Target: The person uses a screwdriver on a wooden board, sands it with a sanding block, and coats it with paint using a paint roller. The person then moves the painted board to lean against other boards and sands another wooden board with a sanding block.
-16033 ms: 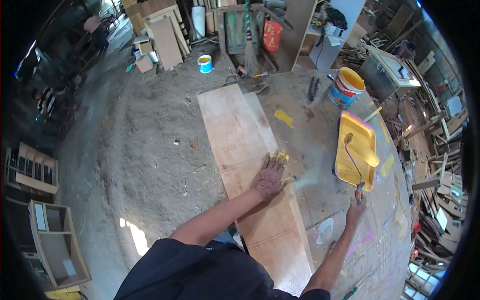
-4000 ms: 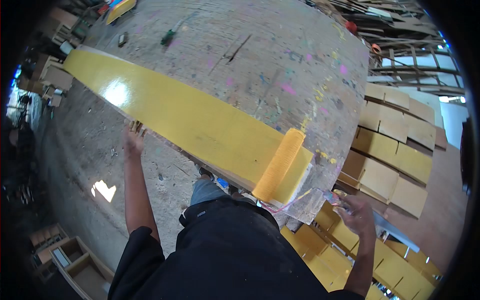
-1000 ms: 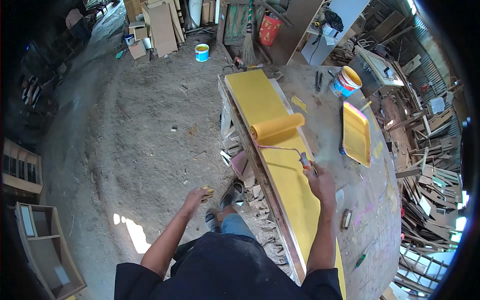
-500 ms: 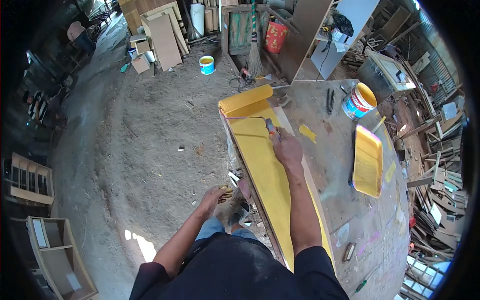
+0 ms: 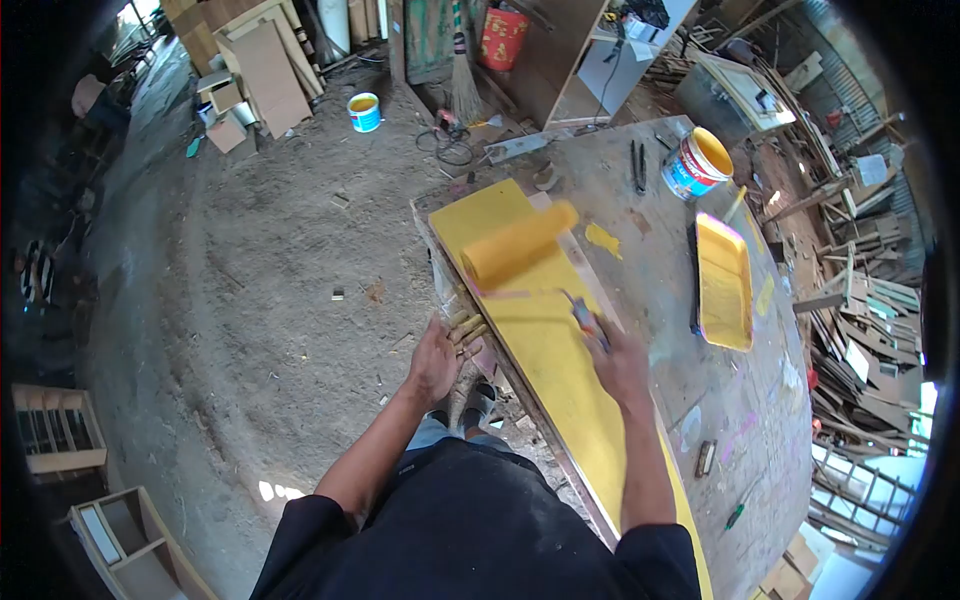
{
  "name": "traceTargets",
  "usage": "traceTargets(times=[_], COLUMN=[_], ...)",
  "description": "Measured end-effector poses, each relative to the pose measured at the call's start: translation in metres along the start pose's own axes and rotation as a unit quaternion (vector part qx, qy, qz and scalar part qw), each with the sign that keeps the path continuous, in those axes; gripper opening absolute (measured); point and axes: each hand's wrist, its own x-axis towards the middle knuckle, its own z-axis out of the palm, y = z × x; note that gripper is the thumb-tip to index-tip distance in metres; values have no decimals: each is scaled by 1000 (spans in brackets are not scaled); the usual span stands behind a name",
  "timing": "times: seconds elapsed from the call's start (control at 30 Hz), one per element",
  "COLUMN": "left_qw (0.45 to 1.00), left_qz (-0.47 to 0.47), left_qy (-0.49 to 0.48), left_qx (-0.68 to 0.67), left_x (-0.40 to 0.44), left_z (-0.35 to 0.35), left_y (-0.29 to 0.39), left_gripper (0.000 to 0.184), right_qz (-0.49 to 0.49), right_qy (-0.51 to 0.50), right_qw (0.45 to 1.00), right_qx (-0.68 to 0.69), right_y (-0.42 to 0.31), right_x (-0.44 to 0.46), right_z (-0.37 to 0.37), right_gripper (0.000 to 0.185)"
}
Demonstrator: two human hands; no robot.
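Grips paint roller (image 5: pixel 520 246) in right hand (image 5: pixel 622 366) over far part of board (image 5: pixel 550 350) along edge of table (image 5: pixel 655 300), with visible top coated yellow and perhaps only smoothing to do, and holds left hand (image 5: pixel 435 360) loosely open beside it.

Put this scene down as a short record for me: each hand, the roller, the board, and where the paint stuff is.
Left hand: nothing held, fingers stained yellow, beside the yellow board
Right hand: gripping the paint roller by its handle
Roller position: over the board, blurred; contact unclear
Board position: lying along the edge of the table
On table: paint tray, large paint bucket
On ground: small paint bucket
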Motion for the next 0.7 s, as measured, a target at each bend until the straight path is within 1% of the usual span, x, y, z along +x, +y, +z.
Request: traceTargets(times=[0.03, 0.07, 0.13, 0.17, 0.2, 0.23, 0.27, 0.3, 0.33, 0.37, 0.4, 0.43, 0.47, 0.5, 0.57, 0.6, 0.67, 0.7], left_qw=[1000, 999, 999, 998, 997, 998, 998, 997, 997, 998, 997, 997, 997, 996, 998, 997, 997, 997], left_qz=[0, -4, -20, -33, -52, -48, -43, -61, -61, -59, -73, -62, -48, -56, -45, -37, -29, -20], left_qy=[-6, -28, -34, -40, -49, -31, -14, -29, -26, -22, -32, -47, -64, -71, -32, -44, -37, -28], left_qx=[-24, -32, -29, -23, -16, -30, -42, -28, -29, -31, -18, -2, 12, 20, 26, 43, 56, 68], left_x=[4, 6, 11, 14, 12, 10, 10, 9, 7, 5, 4, 5, 7, 7, 5, 7, 7, 8], left_z=[-4, -8, -16, -17, -16, -12, -8, -4, -2, -1, -2, -5, -4, 0, 6, 1, -3, -3], left_y=[2, 2, -2, -5, -7, -6, -4, -2, 0, 1, 1, 1, 3, 4, 3, 0, -5, -7], left_gripper=[84, 86, 87, 88, 88, 89, 90, 90, 90, 91, 91, 91, 92, 92, 90, 89, 89, 88], right_qz=[25, 28, 59, 73, 59, 47, 47, 47, 41, 36, 29, 43, 40, 35, 38, 32, 77, 85], right_qy=[-24, -23, -13, -5, 0, 7, -6, -18, -12, -9, -7, 6, -8, -24, -11, -7, -35, -24], right_qw=[999, 999, 997, 997, 998, 999, 999, 999, 999, 999, 999, 999, 999, 999, 999, 999, 996, 996], right_qx=[-15, -19, 40, 40, 25, 11, 3, -3, -18, -4, 11, 16, 0, -16, -11, -8, -16, -14], right_y=[4, 5, 7, 6, 1, -3, -8, -15, -23, -24, -24, -26, -29, -23, -2, 10, 34, 49], right_x=[-18, -30, -55, -56, -48, -37, -21, -2, 11, 26, 33, 30, 27, 22, -13, -36, -90, -122], right_z=[-17, -28, -43, -40, -31, -23, -14, -3, 6, 21, 31, 33, 29, 26, 15, 11, -9, -19], right_gripper=[46, 46, 45, 45, 45, 46, 47, 48, 46, 43, 40, 40, 43, 46, 46, 46, 47, 46])
